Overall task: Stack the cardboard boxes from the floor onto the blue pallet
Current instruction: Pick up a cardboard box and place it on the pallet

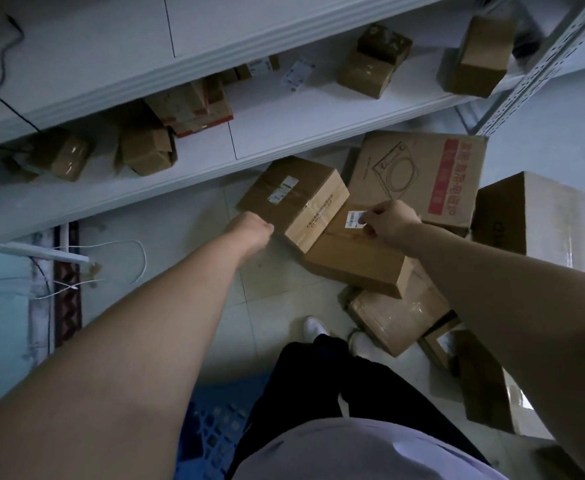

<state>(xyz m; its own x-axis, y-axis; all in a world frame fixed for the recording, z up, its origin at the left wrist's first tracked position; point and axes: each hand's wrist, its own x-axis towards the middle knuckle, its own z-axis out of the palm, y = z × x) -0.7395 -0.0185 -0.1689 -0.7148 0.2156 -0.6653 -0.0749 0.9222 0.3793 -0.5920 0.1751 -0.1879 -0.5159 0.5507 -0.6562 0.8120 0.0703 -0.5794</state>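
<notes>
Left hand (pixel 251 230) is pressed to the taped brown cardboard box's (pixel 291 199) corner (fingers hidden, can't tell). Right hand's (pixel 389 220) curled fingers (pixel 370 228) are rested on the flat brown cardboard box (pixel 353 258), both arms outstretched.

Left hand (pixel 249 227): fingers hidden behind top box (pixel 293 199) corner, grip unreadable. Blue pallet (pixel 211 427) mostly covered by legs and forearm, cut by bottom edge. Label (pixel 355 219) print too small. Shelf box (pixel 374 60) blurred.
</notes>
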